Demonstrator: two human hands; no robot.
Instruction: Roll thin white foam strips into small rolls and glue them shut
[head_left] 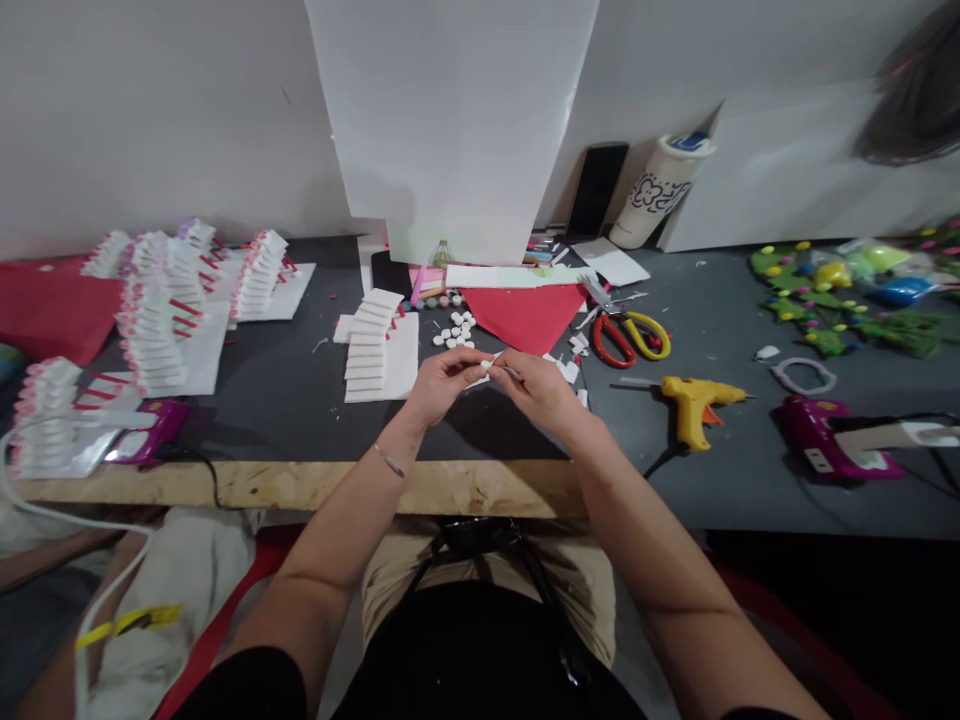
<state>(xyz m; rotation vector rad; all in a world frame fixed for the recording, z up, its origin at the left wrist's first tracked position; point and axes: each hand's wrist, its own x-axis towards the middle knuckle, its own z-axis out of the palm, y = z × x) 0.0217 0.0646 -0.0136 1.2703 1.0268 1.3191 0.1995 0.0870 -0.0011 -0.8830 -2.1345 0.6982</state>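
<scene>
My left hand [444,384] and my right hand [538,388] meet over the front part of the dark table, fingers pinched together on a small white piece [487,366]. Its exact shape is mostly hidden by the fingertips. Just beyond my left hand lies a pile of small white discs [454,332]. A red sheet [525,318] is spread behind my hands. To the left stands a stepped row of white folded strips [366,350] on a white card [403,358]. Small white scraps [571,371] lie beside my right hand.
Scissors with red and yellow handles [631,338] and a yellow glue gun [691,405] lie at the right. Purple power sockets [840,440] sit farther right. A white tumbler [654,192] and a dark phone [597,190] stand behind. Finished-looking stepped models [154,310] occupy the left.
</scene>
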